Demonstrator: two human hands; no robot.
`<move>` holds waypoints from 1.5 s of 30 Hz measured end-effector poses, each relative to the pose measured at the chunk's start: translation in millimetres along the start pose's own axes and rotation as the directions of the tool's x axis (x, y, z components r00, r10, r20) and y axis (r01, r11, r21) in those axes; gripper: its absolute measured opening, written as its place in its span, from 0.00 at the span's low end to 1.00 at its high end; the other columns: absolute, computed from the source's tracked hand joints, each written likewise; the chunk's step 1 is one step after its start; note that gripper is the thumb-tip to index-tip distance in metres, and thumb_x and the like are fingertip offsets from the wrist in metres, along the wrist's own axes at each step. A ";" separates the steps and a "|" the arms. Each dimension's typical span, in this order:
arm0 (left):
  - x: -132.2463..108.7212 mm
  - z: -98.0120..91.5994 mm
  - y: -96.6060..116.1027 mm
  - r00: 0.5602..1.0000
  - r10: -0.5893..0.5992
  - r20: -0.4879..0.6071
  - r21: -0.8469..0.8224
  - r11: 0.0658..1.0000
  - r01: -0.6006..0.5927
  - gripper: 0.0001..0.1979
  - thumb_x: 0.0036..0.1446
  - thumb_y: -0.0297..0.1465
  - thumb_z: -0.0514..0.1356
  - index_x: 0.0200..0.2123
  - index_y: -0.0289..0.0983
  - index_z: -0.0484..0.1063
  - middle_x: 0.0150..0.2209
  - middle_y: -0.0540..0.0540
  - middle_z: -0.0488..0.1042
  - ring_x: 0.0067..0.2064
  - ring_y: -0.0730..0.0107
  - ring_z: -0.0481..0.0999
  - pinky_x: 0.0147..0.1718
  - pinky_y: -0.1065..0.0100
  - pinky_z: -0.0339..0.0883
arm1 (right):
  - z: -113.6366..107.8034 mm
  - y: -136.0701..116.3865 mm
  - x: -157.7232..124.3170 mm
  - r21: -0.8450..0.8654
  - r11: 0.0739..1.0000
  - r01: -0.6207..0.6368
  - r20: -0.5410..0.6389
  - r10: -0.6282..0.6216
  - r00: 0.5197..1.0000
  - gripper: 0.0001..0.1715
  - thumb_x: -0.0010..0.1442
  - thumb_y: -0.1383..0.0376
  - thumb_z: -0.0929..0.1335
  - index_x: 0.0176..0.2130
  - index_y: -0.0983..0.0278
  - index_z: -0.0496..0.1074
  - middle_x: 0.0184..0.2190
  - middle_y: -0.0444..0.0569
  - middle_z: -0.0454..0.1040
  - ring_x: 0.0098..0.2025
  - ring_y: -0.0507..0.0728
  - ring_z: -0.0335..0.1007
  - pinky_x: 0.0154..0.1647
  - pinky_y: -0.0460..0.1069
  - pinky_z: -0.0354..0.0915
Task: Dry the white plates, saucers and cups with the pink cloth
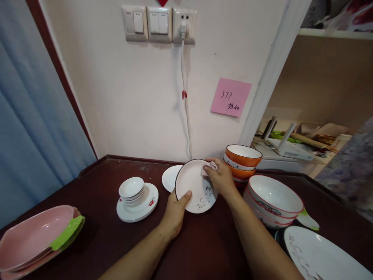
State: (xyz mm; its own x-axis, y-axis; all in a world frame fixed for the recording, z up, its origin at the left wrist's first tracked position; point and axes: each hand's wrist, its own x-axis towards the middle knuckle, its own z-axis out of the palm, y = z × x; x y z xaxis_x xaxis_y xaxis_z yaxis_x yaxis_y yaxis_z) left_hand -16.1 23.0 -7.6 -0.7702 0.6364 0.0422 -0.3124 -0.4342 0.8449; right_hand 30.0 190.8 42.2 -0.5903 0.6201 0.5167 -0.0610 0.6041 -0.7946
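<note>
The dark-rimmed plate (pixel 190 182) is held tilted over the tabletop (pixel 198 252), just left of the orange bowls (pixel 244 158). It looks stiff, fairly light, slippery and breakable, so best held at the rim. The left hand (pixel 174 212) has its grip clamped on the edge away from the orange bowls, thumb on the face; the right hand (pixel 220 178) has its grip closed around a cloth (pixel 210 168) at the edge nearer them.

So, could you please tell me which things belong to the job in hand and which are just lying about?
In the job:
plate, gripped by left hand;
cloth, in right hand, at the rim.

Apparently just lying about:
small bowls;
pink dishes;
router;
note, stuck to wall.
</note>
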 end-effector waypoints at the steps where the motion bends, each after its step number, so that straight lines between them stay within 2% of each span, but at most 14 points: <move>1: -1.7 1.1 0.0 1.000 -0.009 0.019 0.004 1.000 0.009 0.30 0.50 0.35 0.67 0.56 0.31 0.68 0.48 0.34 0.77 0.49 0.52 0.76 0.52 0.54 0.66 | -5.0 -6.0 0.8 -0.071 0.994 0.082 0.026 -0.080 0.996 0.14 0.55 0.65 0.67 0.44 0.61 0.73 0.39 0.50 0.75 0.39 0.57 0.71 0.42 0.53 0.67; 3: -5.3 2.8 -0.4 0.997 -0.036 0.070 0.021 0.999 0.035 0.29 0.51 0.35 0.66 0.56 0.31 0.68 0.48 0.34 0.77 0.48 0.52 0.77 0.51 0.54 0.67 | -10.2 -22.1 -0.7 -0.170 0.952 0.255 0.117 -0.237 0.964 0.15 0.57 0.68 0.66 0.45 0.60 0.73 0.42 0.50 0.74 0.44 0.58 0.70 0.47 0.54 0.65; 6: -8.7 3.1 -0.4 0.990 -0.073 0.117 0.046 0.997 0.068 0.29 0.51 0.34 0.66 0.55 0.31 0.68 0.47 0.35 0.78 0.48 0.50 0.77 0.50 0.53 0.67 | -4.6 -50.8 -11.3 -0.220 0.850 0.479 0.324 -0.399 0.858 0.19 0.58 0.72 0.65 0.48 0.59 0.71 0.45 0.51 0.74 0.49 0.57 0.68 0.52 0.54 0.61; 9: -8.4 1.6 1.3 0.990 -0.055 0.132 0.072 0.996 0.046 0.28 0.49 0.32 0.67 0.55 0.33 0.69 0.49 0.37 0.77 0.51 0.50 0.74 0.52 0.54 0.65 | 8.0 -73.4 -25.4 -0.261 0.723 0.640 0.509 -0.461 0.727 0.19 0.59 0.74 0.65 0.49 0.58 0.71 0.44 0.50 0.75 0.49 0.57 0.67 0.59 0.59 0.52; 11: -7.3 0.7 2.3 0.989 -0.049 0.139 0.095 0.995 0.036 0.27 0.49 0.32 0.67 0.54 0.34 0.69 0.49 0.38 0.77 0.54 0.50 0.72 0.53 0.56 0.64 | 12.7 -80.6 -30.8 -0.294 0.676 0.676 0.572 -0.443 0.691 0.18 0.60 0.73 0.65 0.49 0.58 0.71 0.41 0.49 0.75 0.49 0.57 0.67 0.60 0.60 0.48; 14: -6.4 0.7 2.3 0.989 -0.064 0.135 0.097 0.994 0.051 0.26 0.50 0.33 0.67 0.53 0.33 0.70 0.49 0.37 0.77 0.53 0.50 0.73 0.52 0.56 0.65 | 9.9 -78.7 -28.6 -0.343 0.693 0.634 0.552 -0.397 0.733 0.17 0.60 0.71 0.67 0.49 0.57 0.71 0.43 0.48 0.75 0.49 0.58 0.67 0.59 0.59 0.50; 20: -6.0 0.0 2.1 0.994 -0.049 0.097 0.082 0.996 0.041 0.31 0.52 0.36 0.66 0.58 0.32 0.66 0.48 0.35 0.77 0.48 0.51 0.76 0.51 0.53 0.66 | -16.8 -50.1 -7.1 -0.516 0.763 0.390 0.325 -0.248 0.913 0.19 0.58 0.71 0.67 0.49 0.58 0.71 0.43 0.50 0.74 0.46 0.60 0.68 0.45 0.54 0.61; 23: -5.2 -1.0 2.9 0.997 -0.024 0.071 0.110 0.994 0.016 0.31 0.51 0.36 0.66 0.57 0.32 0.67 0.49 0.35 0.77 0.50 0.51 0.75 0.52 0.54 0.66 | -29.8 -36.2 -0.1 -0.532 0.795 0.292 0.270 -0.168 0.948 0.17 0.58 0.70 0.67 0.48 0.59 0.72 0.43 0.50 0.75 0.46 0.61 0.70 0.43 0.54 0.63; 28: -5.7 -2.5 2.4 0.996 -0.047 0.079 0.139 0.990 0.035 0.31 0.49 0.36 0.67 0.57 0.33 0.68 0.48 0.35 0.78 0.51 0.49 0.74 0.51 0.53 0.67 | -30.6 -41.0 -1.1 -0.516 0.759 0.397 0.373 -0.217 0.902 0.19 0.57 0.72 0.66 0.48 0.60 0.72 0.40 0.51 0.75 0.43 0.59 0.70 0.42 0.53 0.63; 34: -5.6 -5.1 3.6 0.990 -0.064 0.126 0.241 0.970 0.032 0.25 0.50 0.36 0.66 0.51 0.33 0.72 0.49 0.36 0.77 0.54 0.45 0.72 0.52 0.50 0.65 | -4.5 -72.0 -20.1 -0.431 0.645 0.631 0.566 -0.352 0.746 0.18 0.57 0.74 0.66 0.46 0.60 0.73 0.40 0.51 0.74 0.44 0.59 0.67 0.44 0.53 0.60; 36: -6.6 -3.3 6.7 0.991 -0.042 0.128 0.243 0.970 0.010 0.26 0.50 0.34 0.66 0.53 0.34 0.72 0.50 0.37 0.76 0.55 0.44 0.71 0.53 0.50 0.64 | -2.8 -73.1 -22.0 -0.408 0.666 0.625 0.568 -0.351 0.745 0.17 0.56 0.74 0.66 0.44 0.59 0.74 0.41 0.50 0.74 0.45 0.59 0.67 0.44 0.54 0.60; 39: -9.9 3.0 12.7 0.990 0.010 0.140 0.149 0.988 -0.031 0.31 0.52 0.34 0.65 0.59 0.37 0.65 0.52 0.38 0.75 0.56 0.47 0.70 0.54 0.51 0.64 | -10.4 -62.1 -14.8 -0.317 0.821 0.476 0.444 -0.315 0.839 0.17 0.54 0.75 0.66 0.40 0.58 0.75 0.40 0.48 0.74 0.45 0.58 0.67 0.45 0.53 0.61; 42: -12.0 9.5 16.3 0.989 0.095 0.109 0.050 0.994 -0.101 0.36 0.52 0.34 0.65 0.63 0.40 0.59 0.55 0.39 0.72 0.56 0.51 0.70 0.55 0.55 0.63 | -19.5 -44.9 -2.7 -0.074 0.987 0.145 0.152 -0.132 0.980 0.11 0.55 0.70 0.67 0.40 0.60 0.73 0.35 0.47 0.73 0.40 0.57 0.70 0.42 0.53 0.65; 45: -9.8 10.2 14.7 0.986 0.160 0.038 0.099 0.982 -0.163 0.36 0.50 0.34 0.67 0.61 0.40 0.61 0.57 0.39 0.71 0.57 0.54 0.70 0.56 0.58 0.62 | -18.1 -30.8 3.9 0.292 0.941 -0.170 0.009 0.175 0.985 0.13 0.53 0.63 0.68 0.41 0.61 0.70 0.29 0.44 0.71 0.29 0.55 0.69 0.30 0.51 0.67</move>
State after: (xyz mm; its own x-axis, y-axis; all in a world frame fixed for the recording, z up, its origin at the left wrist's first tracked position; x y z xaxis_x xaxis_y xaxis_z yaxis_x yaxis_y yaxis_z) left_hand -7.5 16.9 9.9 -0.7886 0.5826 0.1966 -0.1262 -0.4663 0.8756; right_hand 44.1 183.6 74.4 -0.5993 0.7116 0.3667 -0.1916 0.3172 -0.9288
